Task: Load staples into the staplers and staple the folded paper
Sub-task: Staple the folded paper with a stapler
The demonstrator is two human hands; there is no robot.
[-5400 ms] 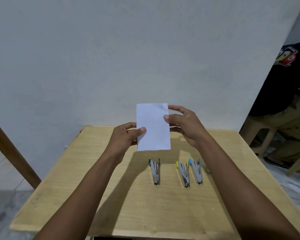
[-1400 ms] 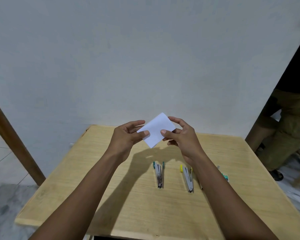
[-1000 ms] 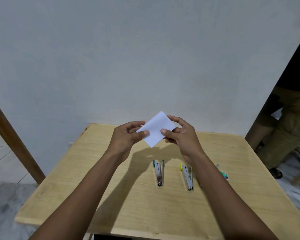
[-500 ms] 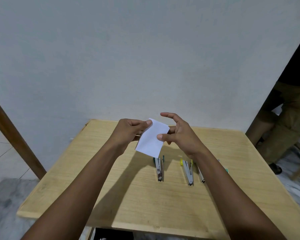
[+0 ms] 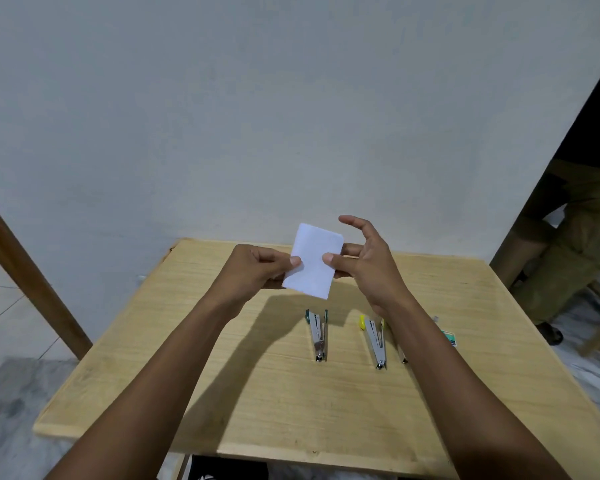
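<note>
White paper [image 5: 312,263]: L hand [image 5: 253,271], R hand [image 5: 371,268]; 3 staplers [image 5: 318,336]

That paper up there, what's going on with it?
A person holds a small folded paper above the wooden table, pinching one side with the left hand and the other with the right hand. Below, a green-tipped stapler and a yellow-tipped stapler lie untouched. A third stapler is mostly hidden behind the right arm.

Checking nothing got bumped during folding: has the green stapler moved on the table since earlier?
No. The green stapler still lies beside the yellow stapler with the same gap, narrow end toward the near edge of the table.
</note>
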